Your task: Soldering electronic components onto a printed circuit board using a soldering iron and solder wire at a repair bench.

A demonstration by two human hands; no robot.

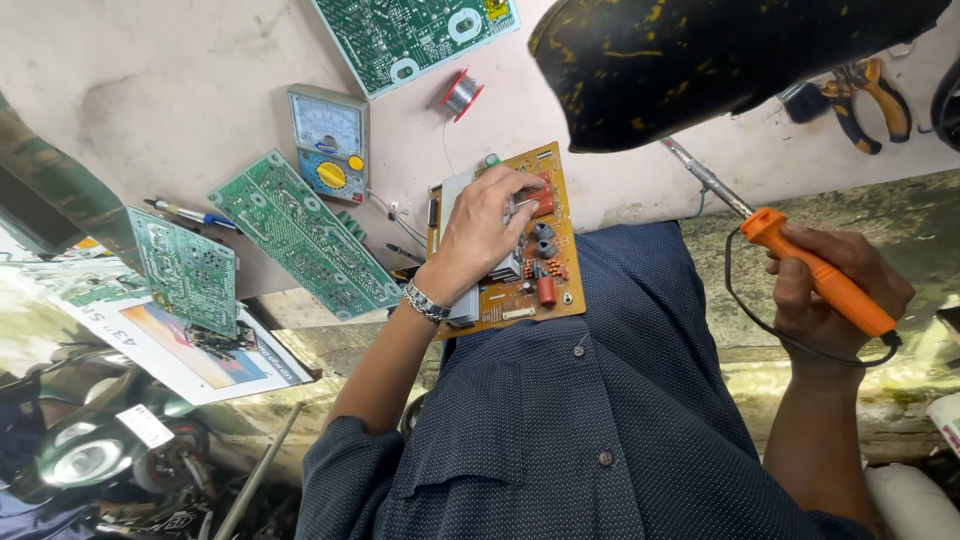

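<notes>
Pressing the orange circuit board onto the pale worktop, left hand fingers spread; right hand fist clenching soldering iron.

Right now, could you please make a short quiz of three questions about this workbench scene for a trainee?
1. True or false: the right hand holds an orange soldering iron.
2. What does the left hand rest on? A) green board B) orange circuit board C) pliers
3. Fill in: the analog meter lies between two ____ boards.

Key: 1 true; 2 B; 3 green.
</notes>
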